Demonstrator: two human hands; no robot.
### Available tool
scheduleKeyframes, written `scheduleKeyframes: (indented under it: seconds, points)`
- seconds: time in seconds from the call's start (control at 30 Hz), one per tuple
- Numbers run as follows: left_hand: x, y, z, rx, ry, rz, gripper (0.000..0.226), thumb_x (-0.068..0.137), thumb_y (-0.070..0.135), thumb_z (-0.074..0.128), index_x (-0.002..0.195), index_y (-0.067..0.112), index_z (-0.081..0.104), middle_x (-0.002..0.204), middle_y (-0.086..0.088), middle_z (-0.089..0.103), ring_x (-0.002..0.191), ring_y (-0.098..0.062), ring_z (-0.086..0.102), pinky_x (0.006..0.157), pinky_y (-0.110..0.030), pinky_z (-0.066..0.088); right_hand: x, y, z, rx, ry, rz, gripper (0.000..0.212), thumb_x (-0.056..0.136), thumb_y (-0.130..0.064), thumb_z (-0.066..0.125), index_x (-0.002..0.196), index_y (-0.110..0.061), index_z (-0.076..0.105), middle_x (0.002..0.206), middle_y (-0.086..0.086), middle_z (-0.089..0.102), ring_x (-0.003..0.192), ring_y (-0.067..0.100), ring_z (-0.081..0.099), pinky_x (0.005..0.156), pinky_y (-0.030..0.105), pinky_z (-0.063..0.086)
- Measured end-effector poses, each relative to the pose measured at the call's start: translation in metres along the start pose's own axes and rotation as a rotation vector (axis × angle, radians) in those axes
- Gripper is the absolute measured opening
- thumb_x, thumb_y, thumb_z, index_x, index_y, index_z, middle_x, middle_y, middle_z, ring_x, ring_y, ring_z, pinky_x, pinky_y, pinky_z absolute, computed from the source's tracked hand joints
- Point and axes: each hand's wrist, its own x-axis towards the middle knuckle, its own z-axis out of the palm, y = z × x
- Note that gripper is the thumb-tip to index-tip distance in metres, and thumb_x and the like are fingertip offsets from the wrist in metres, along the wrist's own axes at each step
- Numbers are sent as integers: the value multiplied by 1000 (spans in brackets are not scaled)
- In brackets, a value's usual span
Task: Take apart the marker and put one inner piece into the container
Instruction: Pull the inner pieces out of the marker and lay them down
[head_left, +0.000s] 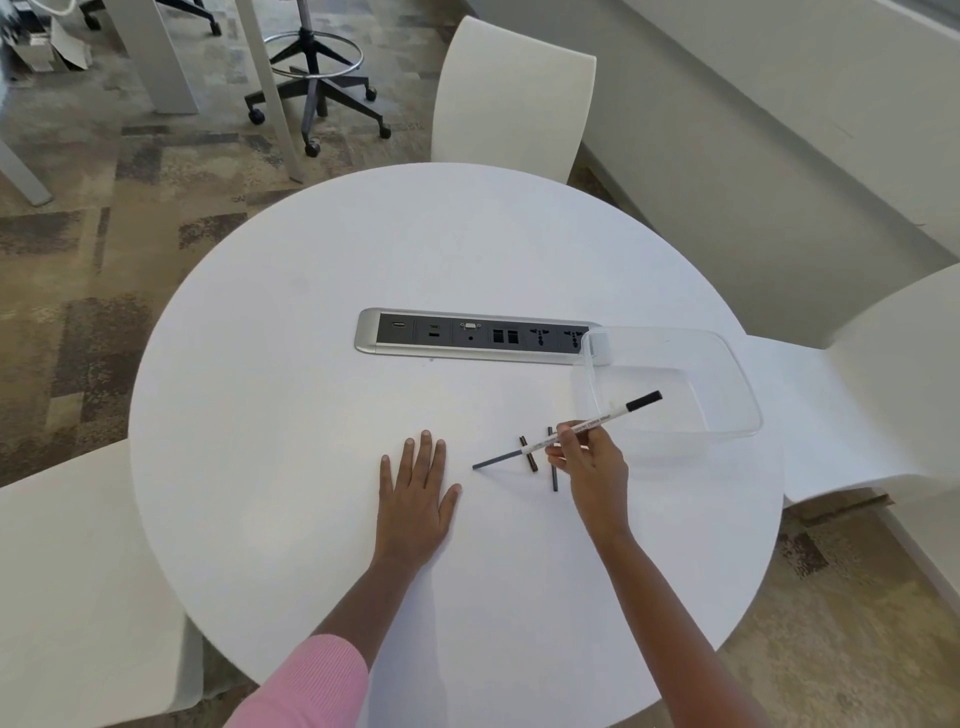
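Note:
My right hand (587, 460) grips a white marker (602, 418) with a black cap, held at a slant just above the round white table (311, 415). A thin grey inner piece (496, 460) sticks out of the marker's lower left end and its tip touches the table. Two short dark sticks lie under the marker: one brown (527, 454), one dark grey (554, 478). A clear plastic container (727, 374) stands empty just right of the marker's capped end. My left hand (415, 493) rests flat on the table, fingers spread, holding nothing.
A recessed socket strip (467, 336) runs across the table's middle, its right end under the container's corner. White chairs stand at the far side (511, 98), the right (883, 395) and the near left (78, 571). A wheeled stool (317, 78) is on the carpet beyond.

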Motion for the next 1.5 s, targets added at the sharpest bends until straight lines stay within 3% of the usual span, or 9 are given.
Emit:
scheduleKeyframes:
  seconds: [0.23,0.4,0.5,0.63,0.77,0.9,1.17,1.37,1.5]
  points:
    - [0,0,-1,-1,-1,1,58,98,43,4,134,11,37,138,-13,51,130,-25,31,110,-43,5,1,-15,4,2,-44,-13,10,91,-14,51,85,-10,57,74,-2,61,59,-3,65,73,27,57]
    - [0,0,-1,-7,7,7,58,98,43,6,134,10,37,138,-14,51,130,-25,31,110,-43,6,2,-30,5,23,-56,-35,13,91,-15,50,81,-18,57,73,-4,61,58,0,63,73,30,56]
    - [1,0,-1,-12,11,10,58,98,43,6,134,10,37,138,-14,51,130,-26,31,111,-43,6,2,-30,4,-161,-84,-66,8,91,-17,51,92,-12,57,68,-5,58,54,3,59,69,33,53]
    - [0,0,0,-12,11,10,58,98,43,6,136,11,35,140,-13,49,131,-25,30,112,-41,4,2,-14,8,-596,-239,-127,12,89,-16,50,98,-8,49,58,-2,48,65,26,51,64,33,40]
    - [0,0,0,-13,12,9,58,98,43,6,136,11,36,140,-13,49,132,-25,30,113,-41,4,-2,8,16,-925,-315,-90,23,90,-14,43,108,-1,48,94,20,62,94,36,56,74,36,41]
    - [0,0,0,-9,14,8,58,98,43,6,136,11,35,141,-12,48,132,-24,29,112,-41,3,-4,22,24,-1044,-339,-76,21,91,-10,38,107,0,48,105,21,59,97,35,56,75,36,42]
    - [-1,-1,1,-13,24,12,58,97,43,7,137,12,35,143,-12,46,133,-24,29,113,-41,4,0,23,37,-1093,-314,-74,26,92,-9,38,116,-1,44,110,20,56,100,35,58,78,38,45]
    - [-1,-1,0,-11,31,12,58,98,43,7,137,12,35,143,-11,46,133,-24,29,113,-41,3,2,23,42,-923,-305,40,20,88,-11,44,100,1,53,102,20,61,95,35,57,77,36,45]
    - [-1,0,0,-14,28,14,59,97,43,7,138,12,36,143,-11,46,133,-23,29,114,-40,3,-2,23,44,-734,-304,150,16,83,-9,49,86,5,58,85,18,64,76,26,55,68,30,43]
